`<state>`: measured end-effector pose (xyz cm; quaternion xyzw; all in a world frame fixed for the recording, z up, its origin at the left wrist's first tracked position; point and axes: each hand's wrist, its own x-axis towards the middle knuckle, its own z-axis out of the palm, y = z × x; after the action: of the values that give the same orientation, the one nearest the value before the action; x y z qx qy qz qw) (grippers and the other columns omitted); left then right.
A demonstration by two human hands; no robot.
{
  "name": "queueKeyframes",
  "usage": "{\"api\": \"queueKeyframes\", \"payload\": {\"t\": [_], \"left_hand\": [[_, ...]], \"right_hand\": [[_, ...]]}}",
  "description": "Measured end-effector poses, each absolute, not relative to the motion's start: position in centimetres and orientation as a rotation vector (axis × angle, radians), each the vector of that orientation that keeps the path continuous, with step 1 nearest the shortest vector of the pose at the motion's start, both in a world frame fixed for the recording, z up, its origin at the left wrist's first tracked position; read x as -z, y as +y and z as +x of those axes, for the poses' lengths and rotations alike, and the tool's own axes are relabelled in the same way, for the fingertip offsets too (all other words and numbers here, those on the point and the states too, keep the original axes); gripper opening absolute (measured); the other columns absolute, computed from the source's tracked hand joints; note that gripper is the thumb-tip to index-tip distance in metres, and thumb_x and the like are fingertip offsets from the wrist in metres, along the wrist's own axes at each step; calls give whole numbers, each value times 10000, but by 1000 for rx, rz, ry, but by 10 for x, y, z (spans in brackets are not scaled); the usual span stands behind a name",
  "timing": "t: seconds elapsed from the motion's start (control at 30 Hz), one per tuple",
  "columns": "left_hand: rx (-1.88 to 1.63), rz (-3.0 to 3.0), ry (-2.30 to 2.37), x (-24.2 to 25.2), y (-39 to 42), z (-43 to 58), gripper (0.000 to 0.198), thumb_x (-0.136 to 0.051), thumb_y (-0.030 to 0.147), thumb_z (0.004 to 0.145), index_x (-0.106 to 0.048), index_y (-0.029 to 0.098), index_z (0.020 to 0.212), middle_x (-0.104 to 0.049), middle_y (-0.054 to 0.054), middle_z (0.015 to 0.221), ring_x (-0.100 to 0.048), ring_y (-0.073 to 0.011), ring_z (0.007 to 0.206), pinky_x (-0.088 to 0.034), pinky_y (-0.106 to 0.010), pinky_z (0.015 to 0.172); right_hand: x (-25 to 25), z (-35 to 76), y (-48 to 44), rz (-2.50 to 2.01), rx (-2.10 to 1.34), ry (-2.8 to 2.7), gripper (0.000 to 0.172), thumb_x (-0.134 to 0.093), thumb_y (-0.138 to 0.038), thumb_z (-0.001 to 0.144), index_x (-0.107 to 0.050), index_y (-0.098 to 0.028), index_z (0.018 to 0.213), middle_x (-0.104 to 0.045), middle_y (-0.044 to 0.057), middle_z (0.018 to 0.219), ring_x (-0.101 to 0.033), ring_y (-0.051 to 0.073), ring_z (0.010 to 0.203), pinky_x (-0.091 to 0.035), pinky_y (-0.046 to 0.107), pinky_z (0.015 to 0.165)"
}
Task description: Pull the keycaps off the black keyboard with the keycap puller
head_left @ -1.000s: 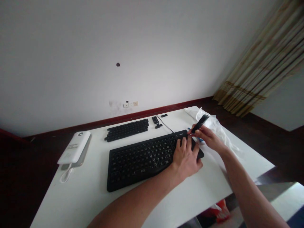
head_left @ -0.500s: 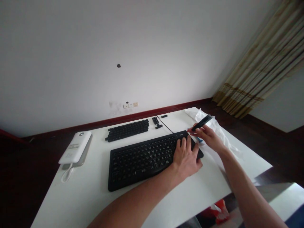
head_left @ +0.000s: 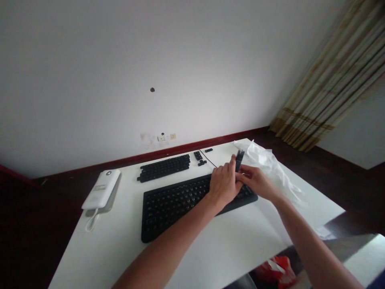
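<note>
A narrow black bar (head_left: 239,160) stands nearly upright between my hands, its lower end hidden by my fingers. My left hand (head_left: 224,186) is raised over the right part of a black computer keyboard (head_left: 177,210), with its fingers against the bar. My right hand (head_left: 254,180) comes in from the right and pinches the bar's lower part. Above the keyboard lie rows of black keycaps (head_left: 164,168) and small black keycap clusters (head_left: 198,155). A crumpled white plastic bag (head_left: 264,158) is beyond my right hand.
The white table (head_left: 240,245) holds a white power bank (head_left: 100,188) at the left, with a white cable. A thin black cable (head_left: 209,158) crosses the far side. A wall socket (head_left: 165,137) sits above the table's far edge. A red bag (head_left: 278,273) lies on the floor below.
My left hand has lifted off the keyboard and moved right to the bar. The bar has turned from slanted to nearly upright. The view has tilted slightly.
</note>
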<state>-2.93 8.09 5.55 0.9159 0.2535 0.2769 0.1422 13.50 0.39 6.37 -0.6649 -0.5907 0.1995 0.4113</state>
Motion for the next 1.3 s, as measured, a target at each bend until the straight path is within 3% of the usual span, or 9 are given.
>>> {"api": "queueKeyframes", "payload": {"t": [0.07,0.13,0.27,0.4,0.53,0.7,0.97,1.13,1.3], "left_hand": [[-728,2588,713,-53,85,-30,640,-481,261,1031,-237,183,1617,-712,-114,1183,-701,-254,976,-535,-385,888],[-741,2484,726,-52,89,-32,478,-436,288,1060,-397,218,1532,-728,-98,1110,-709,-249,910,-531,-360,829],[-851,2063,731,-54,103,-48,293,-482,389,1057,-604,211,1254,-666,-48,833,-660,-219,783,-492,-307,733],[-746,1423,544,-48,120,-83,283,-577,441,989,-602,199,1134,-452,50,661,-425,-107,535,-330,-217,525],[-754,1081,515,-39,127,-112,345,-654,436,911,-579,176,1124,-347,102,626,-249,-54,475,-296,-209,517],[-740,1078,483,-35,128,-114,344,-660,405,885,-578,159,1111,-375,100,617,-278,-50,482,-297,-219,537],[-702,1027,447,-37,131,-115,357,-683,356,825,-570,167,1105,-359,111,598,-264,-52,484,-288,-231,544],[-675,1002,417,-36,134,-116,363,-687,336,812,-574,170,1114,-358,117,591,-243,-45,473,-295,-244,558],[-669,984,412,-37,136,-117,345,-672,309,816,-579,169,1118,-359,117,594,-244,-43,471,-294,-249,568]], "right_hand": [[-73,129,2,-1725,-513,-1619,390,-630,-605,954,-801,-255,969,-804,54,891,-739,300,841,-615,404,778],[-77,135,0,-1773,-459,-1656,343,-612,-554,974,-807,-276,1022,-815,58,1000,-749,315,924,-611,424,845],[-64,162,4,-1953,-217,-1569,263,-664,-482,911,-798,-277,1007,-813,69,958,-759,302,814,-608,428,755],[-44,165,13,-2020,-172,-1666,220,-671,-432,874,-792,-285,984,-793,45,840,-743,270,734,-583,401,712],[-43,156,20,-2090,-104,-1674,168,-651,-371,849,-785,-272,873,-790,45,832,-745,281,760,-572,407,732],[-54,162,50,-2063,-49,-1585,194,-658,-396,863,-802,-270,894,-796,33,822,-751,273,771,-564,396,775],[-34,182,154,-2260,-12,-1687,213,-648,-279,884,-818,-199,985,-818,87,933,-748,261,881,-534,329,810],[-21,193,178,-2230,10,-1664,240,-659,-356,895,-818,-205,993,-817,90,929,-747,278,872,-534,348,790],[-12,223,177,-2216,-113,-1599,415,-784,-495,810,-806,-201,1101,-819,78,893,-759,278,839,-544,353,800]]}}
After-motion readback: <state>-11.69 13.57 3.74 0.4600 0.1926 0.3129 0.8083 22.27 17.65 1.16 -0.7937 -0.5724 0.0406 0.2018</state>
